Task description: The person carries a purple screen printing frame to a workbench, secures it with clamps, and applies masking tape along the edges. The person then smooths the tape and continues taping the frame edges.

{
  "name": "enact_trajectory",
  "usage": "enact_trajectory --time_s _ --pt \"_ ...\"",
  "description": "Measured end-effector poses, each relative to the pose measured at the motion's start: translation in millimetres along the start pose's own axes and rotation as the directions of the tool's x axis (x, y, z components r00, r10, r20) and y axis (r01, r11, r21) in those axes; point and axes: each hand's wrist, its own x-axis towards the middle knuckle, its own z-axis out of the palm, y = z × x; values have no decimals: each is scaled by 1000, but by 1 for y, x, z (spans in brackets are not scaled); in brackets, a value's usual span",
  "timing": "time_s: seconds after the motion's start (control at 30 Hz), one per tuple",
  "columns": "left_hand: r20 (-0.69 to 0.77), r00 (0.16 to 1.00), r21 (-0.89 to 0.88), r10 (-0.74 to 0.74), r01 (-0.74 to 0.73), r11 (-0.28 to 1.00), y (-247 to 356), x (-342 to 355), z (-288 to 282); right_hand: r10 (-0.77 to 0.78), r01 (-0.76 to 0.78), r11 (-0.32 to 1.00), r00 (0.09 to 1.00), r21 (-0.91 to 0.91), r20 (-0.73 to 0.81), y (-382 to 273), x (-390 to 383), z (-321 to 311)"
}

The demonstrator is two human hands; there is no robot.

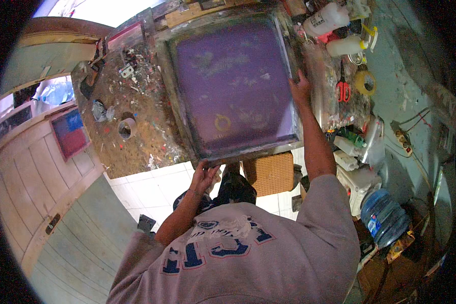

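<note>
A large screen-printing frame (190, 126) with purple mesh (233, 81) lies tilted over the worktable in front of me. Pale smudges and a faint ring mark show on the mesh. My left hand (204, 178) is closed on the frame's near edge, close to its left corner, with the fingers partly hidden beneath the rim. Along the right side, my right hand (301, 88) grips the frame's edge, its thumb pointing away from me.
Left on the stained worktable (149, 109) is a tape roll (127, 128). Red-handled scissors (343, 90), a yellow tape roll (365, 82) and a white bottle (327, 20) lie at right. A woven stool (268, 175) stands below; a blue water jug (385, 218) sits lower right.
</note>
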Motion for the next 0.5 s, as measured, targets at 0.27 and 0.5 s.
enact_trajectory --time_s 0.27,0.5 --pt "132 990 164 38 -60 985 -8 10 -1 -80 84 941 996 -328 25 -31 6 -11" --pt "82 882 989 464 -128 69 27 -122 117 -190 136 934 972 -329 -139 -38 -23 -17"
